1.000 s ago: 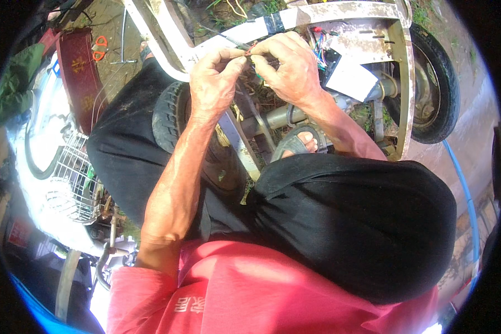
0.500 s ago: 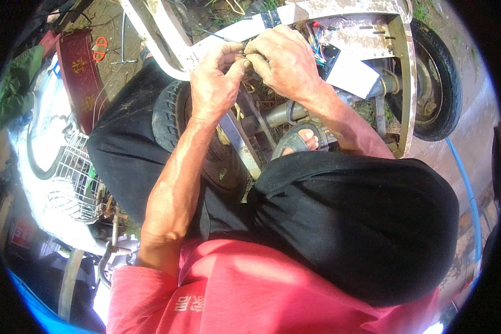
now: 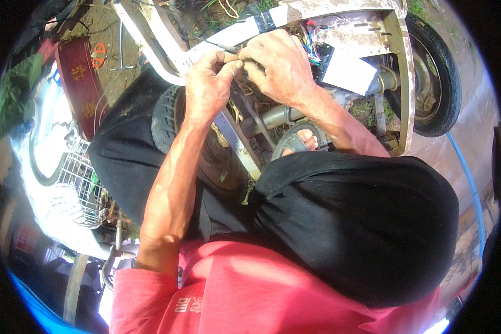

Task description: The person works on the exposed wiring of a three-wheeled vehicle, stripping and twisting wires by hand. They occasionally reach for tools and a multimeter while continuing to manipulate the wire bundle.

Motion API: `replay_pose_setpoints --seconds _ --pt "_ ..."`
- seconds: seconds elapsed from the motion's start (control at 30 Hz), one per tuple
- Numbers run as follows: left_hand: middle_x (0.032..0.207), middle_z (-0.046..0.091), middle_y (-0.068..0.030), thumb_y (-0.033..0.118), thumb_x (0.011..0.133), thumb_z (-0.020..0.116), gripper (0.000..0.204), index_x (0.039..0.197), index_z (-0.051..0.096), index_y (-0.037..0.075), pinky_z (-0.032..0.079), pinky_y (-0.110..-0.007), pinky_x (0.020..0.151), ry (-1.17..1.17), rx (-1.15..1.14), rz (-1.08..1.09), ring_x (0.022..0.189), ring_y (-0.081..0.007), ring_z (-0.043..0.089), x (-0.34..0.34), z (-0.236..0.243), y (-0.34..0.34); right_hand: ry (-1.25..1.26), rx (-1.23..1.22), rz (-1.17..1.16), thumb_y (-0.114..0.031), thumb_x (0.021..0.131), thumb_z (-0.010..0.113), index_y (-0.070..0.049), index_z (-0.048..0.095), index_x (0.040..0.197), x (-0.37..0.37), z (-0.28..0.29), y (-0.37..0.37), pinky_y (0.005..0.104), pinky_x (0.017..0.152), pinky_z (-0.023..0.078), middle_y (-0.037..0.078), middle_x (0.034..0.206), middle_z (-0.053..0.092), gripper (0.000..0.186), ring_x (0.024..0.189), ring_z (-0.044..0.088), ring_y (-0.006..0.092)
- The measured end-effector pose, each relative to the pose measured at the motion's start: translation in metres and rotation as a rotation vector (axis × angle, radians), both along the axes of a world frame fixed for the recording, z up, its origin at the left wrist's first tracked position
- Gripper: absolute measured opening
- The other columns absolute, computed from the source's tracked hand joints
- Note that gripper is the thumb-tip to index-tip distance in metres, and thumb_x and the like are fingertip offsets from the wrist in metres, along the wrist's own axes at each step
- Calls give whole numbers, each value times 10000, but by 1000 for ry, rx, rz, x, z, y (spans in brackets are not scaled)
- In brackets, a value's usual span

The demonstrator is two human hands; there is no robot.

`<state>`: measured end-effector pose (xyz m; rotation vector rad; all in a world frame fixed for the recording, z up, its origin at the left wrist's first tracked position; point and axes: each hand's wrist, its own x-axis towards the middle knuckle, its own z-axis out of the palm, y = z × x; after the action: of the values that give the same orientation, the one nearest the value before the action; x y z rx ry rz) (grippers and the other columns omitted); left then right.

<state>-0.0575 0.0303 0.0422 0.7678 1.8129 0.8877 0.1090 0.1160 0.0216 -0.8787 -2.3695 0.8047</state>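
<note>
The wire (image 3: 224,48) is thin and dark, reddish at its end, slanting across the white frame (image 3: 244,32) to the right hand (image 3: 281,68), whose thumb and forefinger pinch it. The left hand (image 3: 207,84) meets it there; whether its fingertips clamp too, I cannot tell.

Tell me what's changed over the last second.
The left hand and right hand have shifted slightly left in view; so has the white frame, suggesting camera movement. The hands stay close together; any grip change is too small to tell.
</note>
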Motion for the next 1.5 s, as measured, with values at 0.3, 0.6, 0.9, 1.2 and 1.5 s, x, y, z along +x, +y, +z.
replay_pose_setpoints --seconds 0.3,0.6,0.9,1.2,1.5 --pt "861 740 -64 119 914 795 163 970 732 -20 535 -285 702 52 -115 66 762 -114 647 11 21 3 27 -105 -204 -207 754 799 -164 736 920 -4 -1 -28 454 896 431 29 1021 618 182 1039 558 283" --pt "855 718 -50 131 909 797 179 961 725 -25 505 -269 667 -59 -151 126 734 -107 616 12 22 3 118 -128 -189 -194 772 786 -162 763 898 -4 -9 -25 454 895 418 9 988 627 132 1021 561 271" --pt "832 712 -52 141 917 786 187 975 729 -26 502 -275 642 22 -214 99 709 -107 617 16 36 3 147 -107 -149 -207 770 784 -148 766 893 -4 -14 -25 444 882 417 8 972 616 138 1001 561 260" --pt "765 669 -27 241 990 686 245 956 723 2 450 -272 598 93 -248 -95 647 -102 576 4 45 3 169 -109 -110 -190 776 769 -153 746 863 -5 -15 -23 432 846 436 12 963 613 97 991 567 259" --pt "680 560 -29 235 1030 593 275 835 626 44 368 -312 497 -442 -376 287 514 -141 453 9 32 3 163 -92 -80 -190 784 749 -147 708 825 -5 -14 -22 436 841 434 11 953 606 72 978 569 262"
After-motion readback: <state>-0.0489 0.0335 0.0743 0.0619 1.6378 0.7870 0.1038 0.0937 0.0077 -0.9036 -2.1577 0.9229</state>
